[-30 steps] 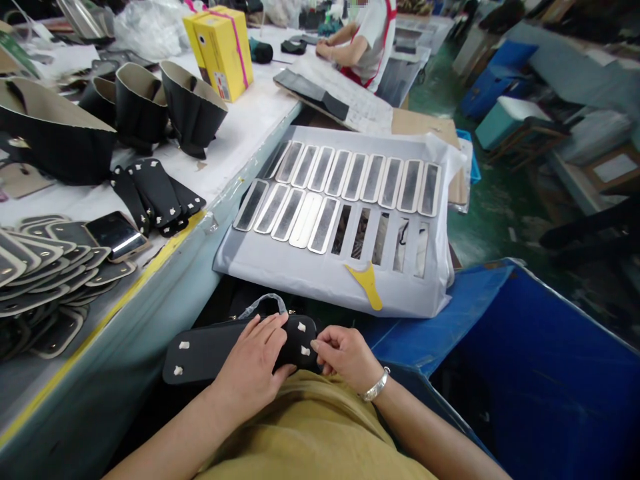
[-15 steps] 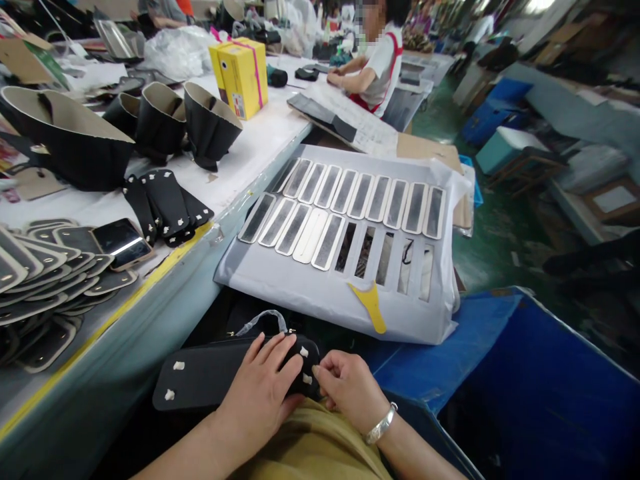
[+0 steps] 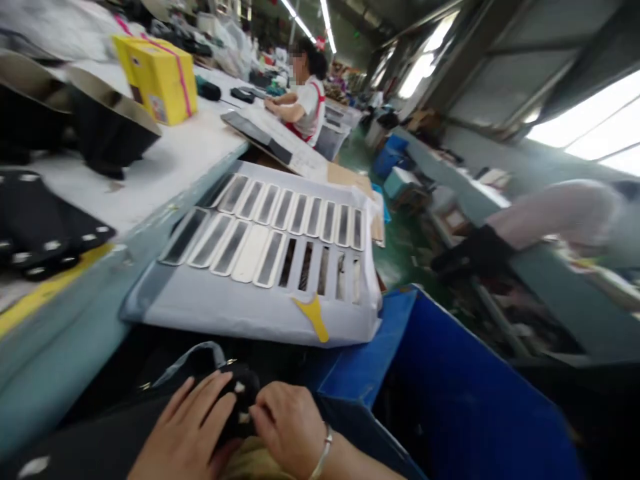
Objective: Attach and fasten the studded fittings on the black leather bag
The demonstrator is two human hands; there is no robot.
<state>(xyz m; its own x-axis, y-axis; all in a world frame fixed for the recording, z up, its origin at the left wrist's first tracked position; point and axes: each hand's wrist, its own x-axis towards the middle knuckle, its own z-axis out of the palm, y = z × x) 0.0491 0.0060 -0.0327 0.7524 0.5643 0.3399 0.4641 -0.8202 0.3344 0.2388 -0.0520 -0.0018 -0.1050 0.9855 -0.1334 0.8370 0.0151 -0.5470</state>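
A black bag (image 3: 107, 423) lies across my lap at the lower left, its flat face dotted with white-wrapped studs. A plastic-wrapped handle (image 3: 193, 357) with gold-coloured fittings rises behind it. My left hand (image 3: 187, 427) rests on this face, fingers stretched out and lying flat. At the bag's right end, the thumb and fingers of my right hand (image 3: 285, 423) are pinched together on the edge, beside a white-wrapped stud (image 3: 244, 418). What sits between those fingertips is hidden.
Ahead is a white-covered board (image 3: 210, 320) with rows of pale-framed strips, several slots and a yellow Y-shaped piece (image 3: 314, 317). A blue bin (image 3: 465, 393) stands right. On the left table (image 3: 165, 167) are a yellow box (image 3: 163, 80) and black pieces (image 3: 45, 213). A person (image 3: 307, 107) sits beyond.
The view has swung right and up, so the bag, table and board appear farther left. My left hand still lies on the bag and my right hand still pinches at its end.
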